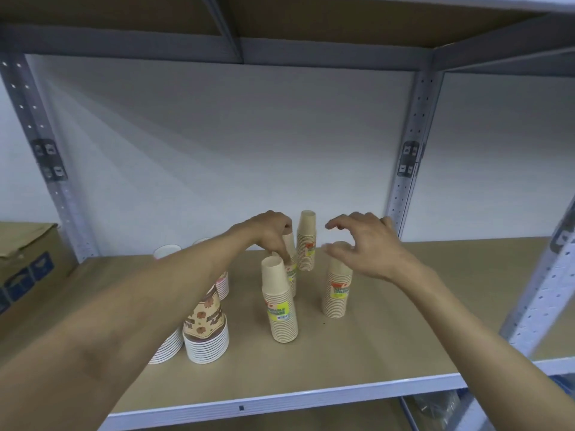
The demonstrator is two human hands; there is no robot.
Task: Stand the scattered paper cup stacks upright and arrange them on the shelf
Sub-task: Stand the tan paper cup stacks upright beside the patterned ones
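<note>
Yellow labels on the tan cup stacks (pixel 280 306) are blurred, unreadable.

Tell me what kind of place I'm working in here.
Probably a storeroom or stockroom. You're at a metal rack with perforated uprights and bare board shelves, wrapped stacks of paper cups stand on the shelf like stock, and a cardboard carton sits in the next bay.
</note>
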